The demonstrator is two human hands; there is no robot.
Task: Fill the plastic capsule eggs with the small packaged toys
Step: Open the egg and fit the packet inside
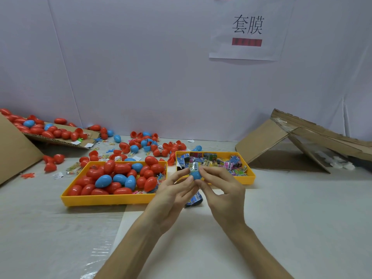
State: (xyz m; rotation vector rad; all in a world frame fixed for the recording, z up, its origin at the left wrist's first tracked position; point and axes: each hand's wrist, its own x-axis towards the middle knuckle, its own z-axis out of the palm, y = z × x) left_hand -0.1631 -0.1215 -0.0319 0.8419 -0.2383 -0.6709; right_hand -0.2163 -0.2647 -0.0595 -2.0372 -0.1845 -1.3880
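Both hands pinch a blue egg half (196, 175) between thumb and fingertips, the left hand (174, 190) from the left and the right hand (221, 189) from the right. It is held just in front of the right tray (250, 174) of toys. Its long axis is roughly upright, rounded end down, and a packet (193, 167) sticks out of the top. The left tray (104, 199) holds eggs.

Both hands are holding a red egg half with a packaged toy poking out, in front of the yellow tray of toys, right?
Not quite. The head view shows the egg half is blue, not red. The left hand and right hand do hold it, a packaged toy poking out, in front of the yellow tray of toys.
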